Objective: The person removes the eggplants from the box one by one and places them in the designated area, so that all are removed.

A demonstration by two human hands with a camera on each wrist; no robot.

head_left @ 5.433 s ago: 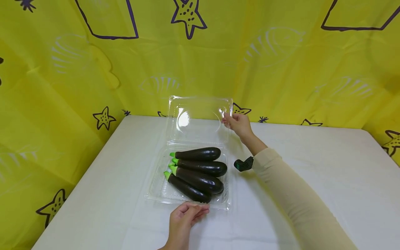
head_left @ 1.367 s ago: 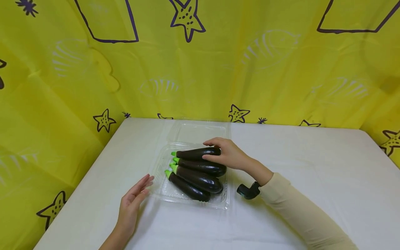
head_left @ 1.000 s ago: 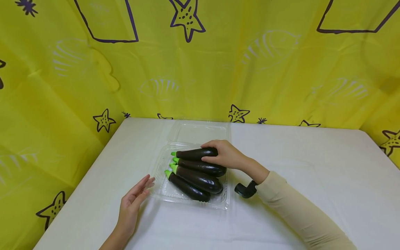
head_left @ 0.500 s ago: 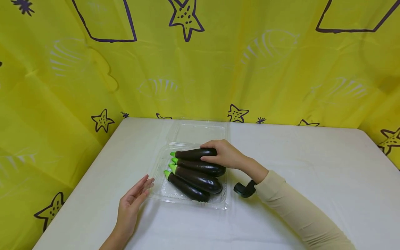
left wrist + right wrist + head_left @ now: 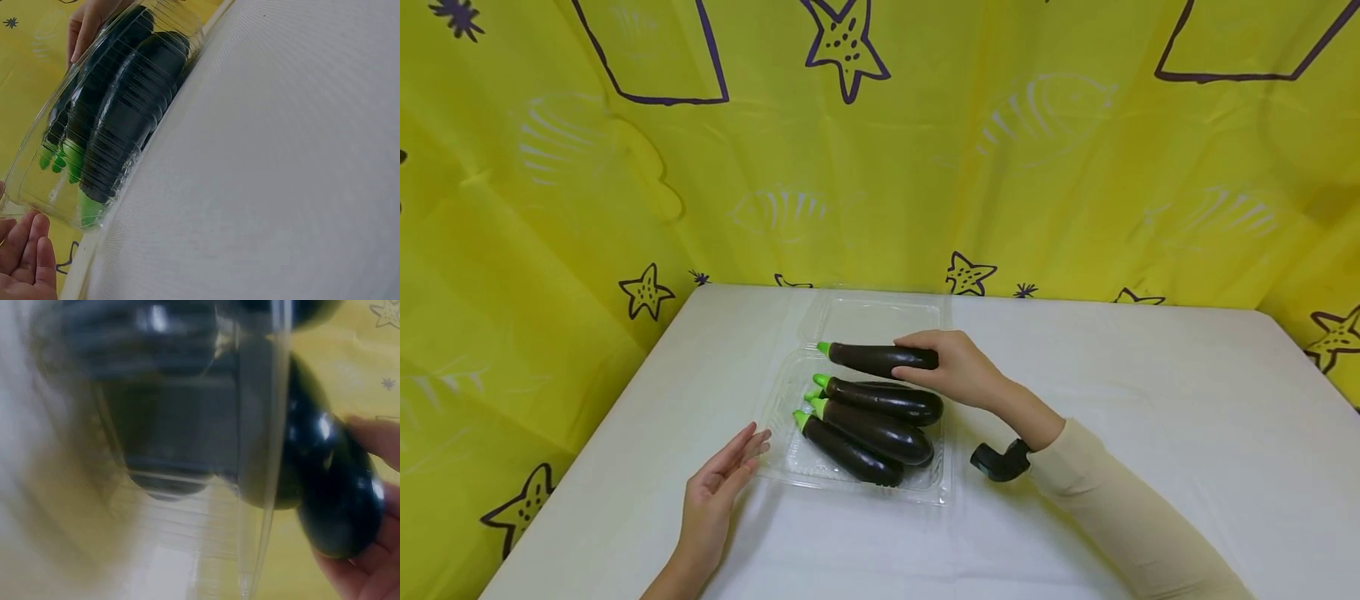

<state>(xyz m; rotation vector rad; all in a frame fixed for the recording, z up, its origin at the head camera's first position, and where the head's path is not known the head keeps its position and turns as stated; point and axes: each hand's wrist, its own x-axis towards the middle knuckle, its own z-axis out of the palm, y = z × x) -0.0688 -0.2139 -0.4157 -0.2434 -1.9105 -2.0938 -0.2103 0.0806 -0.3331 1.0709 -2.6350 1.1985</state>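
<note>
My right hand (image 5: 955, 367) grips a dark eggplant (image 5: 880, 358) with a green stem by its thick end, thumb on the near side. It is raised above the back of a clear plastic clamshell container (image 5: 775, 450). Several other eggplants (image 5: 880, 429) lie in the base, stems to the left. At the container's left edge, my left hand (image 5: 711, 492) rests with fingers extended, touching or almost touching the rim. In the right wrist view the held eggplant (image 5: 337, 487) is beside the clear wall, fingers (image 5: 369, 569) under it.
The container's lid (image 5: 883, 312) lies folded back flat behind the base. A white tabletop (image 5: 1112, 400) spreads around it. A yellow patterned cloth (image 5: 880, 167) hangs along the back and left side. A black wrist camera (image 5: 1000, 461) sits under my right wrist.
Earlier my right hand held the lid upright; the lid is now down. My left hand moved from the front edge to the left side. The back eggplant has been gripped and lifted.
</note>
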